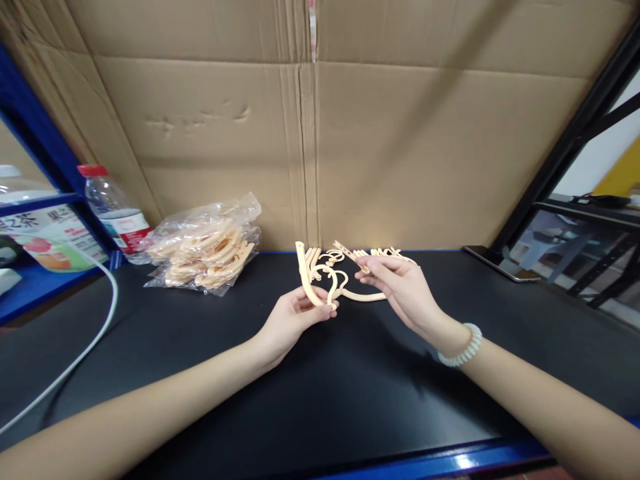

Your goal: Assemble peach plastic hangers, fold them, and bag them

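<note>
My left hand (290,321) is closed around a cream plastic hanger part (305,275), with a long curved arm and what looks like a hook rising above the fingers. Raised a little to the right, my right hand (407,290) pinches a slim cream hanger bar (344,249) that shows small holes along it. Its far end points up and to the left, toward the left-hand part. Between and beyond the hands, another cream hanger piece (365,297) lies on the black table (320,400). The right fingers partly hide the bar's near end.
Several loose cream parts (314,257) lie along the cardboard wall (400,147). At the left sit a clear bag (205,250) of similar parts, a red-capped bottle (117,213) and a white cable (107,320). A dark flat device (500,263) rests at the back right.
</note>
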`<state>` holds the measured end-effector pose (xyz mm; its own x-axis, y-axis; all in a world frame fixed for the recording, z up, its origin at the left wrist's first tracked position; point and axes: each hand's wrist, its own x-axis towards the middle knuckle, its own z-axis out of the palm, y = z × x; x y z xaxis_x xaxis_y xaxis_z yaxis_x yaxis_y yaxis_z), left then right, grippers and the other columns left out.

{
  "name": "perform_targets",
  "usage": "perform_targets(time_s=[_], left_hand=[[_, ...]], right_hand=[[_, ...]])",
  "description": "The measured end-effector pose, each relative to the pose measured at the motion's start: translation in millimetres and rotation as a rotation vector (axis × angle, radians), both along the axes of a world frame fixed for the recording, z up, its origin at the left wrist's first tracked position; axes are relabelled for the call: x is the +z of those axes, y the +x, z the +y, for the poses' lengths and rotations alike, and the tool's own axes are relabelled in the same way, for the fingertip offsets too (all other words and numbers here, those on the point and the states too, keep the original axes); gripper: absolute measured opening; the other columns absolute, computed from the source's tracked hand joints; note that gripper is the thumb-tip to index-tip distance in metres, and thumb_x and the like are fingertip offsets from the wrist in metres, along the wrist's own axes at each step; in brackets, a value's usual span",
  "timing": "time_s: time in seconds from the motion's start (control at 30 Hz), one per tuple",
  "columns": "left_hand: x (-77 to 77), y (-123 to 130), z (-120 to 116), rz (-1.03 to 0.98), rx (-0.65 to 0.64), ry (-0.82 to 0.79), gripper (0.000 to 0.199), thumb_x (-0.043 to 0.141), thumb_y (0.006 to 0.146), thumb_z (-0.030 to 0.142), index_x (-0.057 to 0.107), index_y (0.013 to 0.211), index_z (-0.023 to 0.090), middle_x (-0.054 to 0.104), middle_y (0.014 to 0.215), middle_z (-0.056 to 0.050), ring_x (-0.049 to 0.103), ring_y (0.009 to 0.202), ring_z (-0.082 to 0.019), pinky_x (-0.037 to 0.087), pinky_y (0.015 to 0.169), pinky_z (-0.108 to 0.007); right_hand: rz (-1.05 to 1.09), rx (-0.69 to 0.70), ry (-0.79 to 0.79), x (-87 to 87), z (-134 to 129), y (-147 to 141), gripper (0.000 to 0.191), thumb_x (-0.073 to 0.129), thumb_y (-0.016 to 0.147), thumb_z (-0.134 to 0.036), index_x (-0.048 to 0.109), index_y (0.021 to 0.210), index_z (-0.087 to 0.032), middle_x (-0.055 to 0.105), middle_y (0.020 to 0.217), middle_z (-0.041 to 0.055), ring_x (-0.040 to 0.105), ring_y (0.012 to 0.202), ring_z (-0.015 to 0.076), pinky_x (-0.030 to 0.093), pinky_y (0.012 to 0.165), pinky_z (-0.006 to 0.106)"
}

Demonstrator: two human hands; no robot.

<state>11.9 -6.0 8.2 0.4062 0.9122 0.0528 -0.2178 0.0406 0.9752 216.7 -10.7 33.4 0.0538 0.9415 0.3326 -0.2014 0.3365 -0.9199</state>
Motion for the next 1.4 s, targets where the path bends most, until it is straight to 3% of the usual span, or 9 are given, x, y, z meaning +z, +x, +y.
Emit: perform_targets(time_s=[0.13,0.23,0.33,0.47,0.67,0.9,1.1,1.4], left_hand=[[1.5,-0.2,-0.7,0.002,0.008,0.011,0.025,0.082,0.066,0.019,0.067,0.085,0.014,0.072,0.087,-0.005,0.064,0.085,-0.018,0.049,0.088,-0.035],[1.6,-0.6,-0.5,0.022,0.003,0.026,0.023,0.081,0.066,0.019,0.068,0.084,0.014,0.070,0.087,-0.005,0.063,0.081,-0.016,0.048,0.086,-0.033],[0.8,-0.6,0.3,0.031,0.005,0.039,0.022,0.081,0.066,0.019,0.068,0.083,0.014,0.068,0.083,-0.003,0.061,0.078,-0.014,0.047,0.082,-0.030],[-1.5,-0.8,2.0,0.027,0.017,0.032,0.023,0.082,0.066,0.020,0.068,0.083,0.015,0.066,0.075,0.000,0.060,0.074,-0.013,0.046,0.079,-0.029],[-3.6,-2.0,3.4,0.028,-0.016,0.031,0.023,0.082,0.066,0.022,0.068,0.082,0.014,0.068,0.077,-0.001,0.060,0.077,-0.015,0.046,0.081,-0.030],[-1.1,-1.9,3.0,0.016,-0.058,0.073,0.019,0.082,0.068,0.023,0.069,0.079,0.015,0.066,0.082,-0.002,0.061,0.081,-0.016,0.046,0.086,-0.031],[-2.3,-2.8,3.7,0.037,-0.065,0.107,0.018,0.082,0.068,0.023,0.070,0.078,0.015,0.067,0.081,-0.002,0.061,0.080,-0.016,0.047,0.086,-0.033],[-2.3,-2.8,3.7,0.057,-0.101,0.115,0.016,0.080,0.069,0.023,0.069,0.079,0.015,0.068,0.077,-0.001,0.061,0.077,-0.016,0.046,0.085,-0.031]], right_hand=[[0.041,0.008,-0.114,-5.3,-4.0,-6.1,0.023,0.081,0.066,-0.033,0.074,0.082,-0.018,0.068,0.081,0.0032,0.062,0.073,0.0149,0.054,0.083,0.038],[0.073,-0.008,-0.175,-7.4,-6.0,-8.8,0.029,0.083,0.061,-0.025,0.069,0.086,-0.020,0.064,0.086,0.0006,0.061,0.072,0.0123,0.054,0.075,0.032],[0.111,0.001,-0.178,-9.2,-7.6,-10.9,0.044,0.082,0.057,-0.017,0.063,0.096,-0.024,0.061,0.096,-0.0007,0.060,0.072,0.0103,0.054,0.071,0.028],[0.162,0.111,-0.199,-13.6,-8.9,-12.9,0.060,0.080,0.061,-0.016,0.054,0.114,-0.026,0.062,0.082,-0.0036,0.062,0.073,0.0121,0.053,0.079,0.032],[0.045,0.231,-0.204,-21.4,-8.9,-17.6,0.035,0.081,0.064,-0.021,0.064,0.095,-0.017,0.068,0.083,0.0015,0.066,0.075,0.0135,0.054,0.081,0.033],[-0.094,0.183,-0.086,-22.1,-8.2,-17.8,0.023,0.078,0.069,-0.023,0.068,0.089,-0.020,0.070,0.085,0.0011,0.068,0.080,0.0157,0.054,0.083,0.035],[-0.156,0.206,-0.064,-23.2,-5.2,-16.3,0.021,0.075,0.072,-0.026,0.068,0.092,-0.020,0.071,0.083,0.0019,0.067,0.074,0.0151,0.054,0.071,0.031],[-0.180,0.278,-0.001,-20.3,-7.1,-16.9,0.019,0.072,0.077,-0.030,0.067,0.092,-0.021,0.072,0.087,0.0035,0.069,0.081,0.0168,0.056,0.080,0.035]])
